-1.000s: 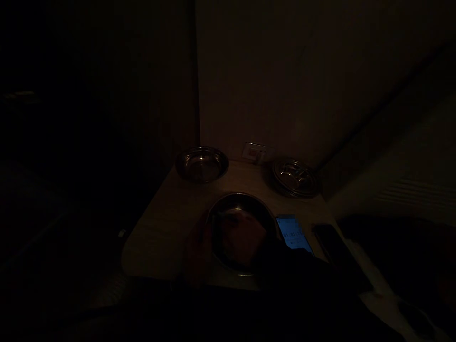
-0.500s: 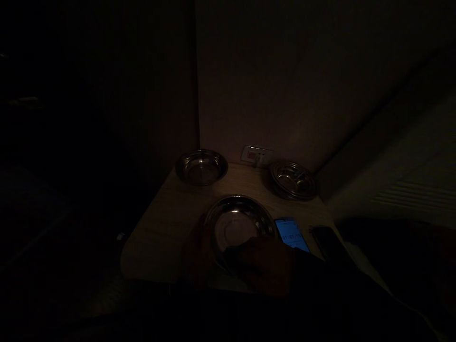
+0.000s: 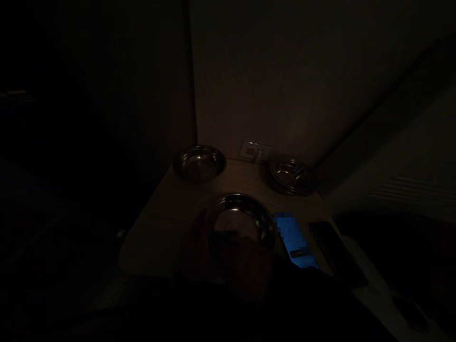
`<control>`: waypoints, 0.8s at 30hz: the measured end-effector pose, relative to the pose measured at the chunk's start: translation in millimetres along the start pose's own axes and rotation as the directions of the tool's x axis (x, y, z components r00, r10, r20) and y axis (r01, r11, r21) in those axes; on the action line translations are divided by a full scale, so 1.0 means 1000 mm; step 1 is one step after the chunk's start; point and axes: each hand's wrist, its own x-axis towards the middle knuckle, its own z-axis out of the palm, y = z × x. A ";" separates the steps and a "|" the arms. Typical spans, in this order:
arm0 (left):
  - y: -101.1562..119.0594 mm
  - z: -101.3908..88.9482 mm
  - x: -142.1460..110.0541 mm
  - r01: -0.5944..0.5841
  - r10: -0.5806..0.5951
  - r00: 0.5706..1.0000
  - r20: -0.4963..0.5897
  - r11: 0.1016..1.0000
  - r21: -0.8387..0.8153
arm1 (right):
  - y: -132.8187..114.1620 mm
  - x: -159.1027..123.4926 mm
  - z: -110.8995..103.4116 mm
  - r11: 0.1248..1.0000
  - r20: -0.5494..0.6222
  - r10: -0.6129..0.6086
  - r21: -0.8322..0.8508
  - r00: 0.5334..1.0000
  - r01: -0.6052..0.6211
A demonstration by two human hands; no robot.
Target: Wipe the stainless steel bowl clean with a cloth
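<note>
The scene is very dark. A shiny steel bowl stands near the front of the small wooden table. My left hand is at its left side, seemingly closed round the rim, though its fingers are barely visible. Over the front part of the bowl's inside lies my right hand, fingers bent down. A dark patch, perhaps a cloth, shows at those fingertips; I cannot make it out clearly.
Another steel bowl sits at the table's back left, and a stack of steel bowls at the back right. To the right lie a lit phone and a dark phone-like slab. A wall socket is behind the wooden table.
My right hand has moved left across the bowl's inside, and its forearm now uncovers more of the lit phone. The bowl stays nearly in place. The view has shifted slightly.
</note>
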 end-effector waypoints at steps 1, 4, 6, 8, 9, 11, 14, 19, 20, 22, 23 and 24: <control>0.000 0.000 -0.001 0.005 -0.005 1.000 0.002 1.000 -0.003 | 0.005 -0.008 -0.002 1.000 0.023 0.006 -0.020 1.000 -0.006; -0.001 0.001 -0.003 0.010 -0.010 1.000 0.001 1.000 -0.027 | 0.019 -0.027 -0.007 0.998 0.084 -0.007 -0.063 0.996 0.012; -0.002 0.002 -0.003 0.008 -0.008 1.000 0.000 0.999 -0.047 | 0.023 -0.031 -0.007 0.998 0.119 -0.019 -0.058 0.993 0.026; -0.003 0.002 -0.002 0.011 -0.010 1.000 0.010 0.998 -0.060 | 0.020 -0.025 -0.005 0.998 0.115 -0.045 -0.026 0.992 0.049; -0.003 0.003 -0.001 0.012 -0.011 1.000 0.013 0.998 -0.063 | 0.016 -0.020 -0.003 0.999 0.092 -0.049 -0.009 0.994 0.050; -0.002 0.002 0.000 0.015 -0.014 1.000 0.015 0.998 -0.068 | 0.005 -0.009 0.002 0.999 0.038 -0.036 0.018 0.999 0.035; 0.001 -0.001 0.002 0.014 -0.012 1.000 0.025 0.996 -0.085 | -0.005 -0.003 0.006 0.999 0.005 0.025 0.036 1.000 -0.025; 0.006 -0.004 0.003 0.002 0.011 0.994 0.106 0.993 -0.117 | 0.014 -0.027 0.001 0.998 0.004 -0.038 0.042 0.999 0.038; 0.007 -0.005 0.004 -0.001 0.016 0.993 0.117 0.992 -0.129 | 0.021 -0.033 -0.001 0.998 0.007 -0.046 0.039 0.999 0.046; 0.006 -0.005 0.005 -0.021 0.042 0.989 0.143 0.990 -0.142 | 0.034 -0.043 -0.007 0.997 0.028 -0.075 0.023 0.997 0.075; 0.006 -0.005 0.006 -0.026 0.049 0.987 0.154 0.989 -0.147 | 0.040 -0.046 -0.009 0.995 0.043 -0.101 0.009 0.994 0.101; 0.005 -0.005 0.007 -0.025 0.050 0.986 0.159 0.988 -0.151 | 0.044 -0.048 -0.012 0.992 0.060 -0.122 -0.006 0.991 0.123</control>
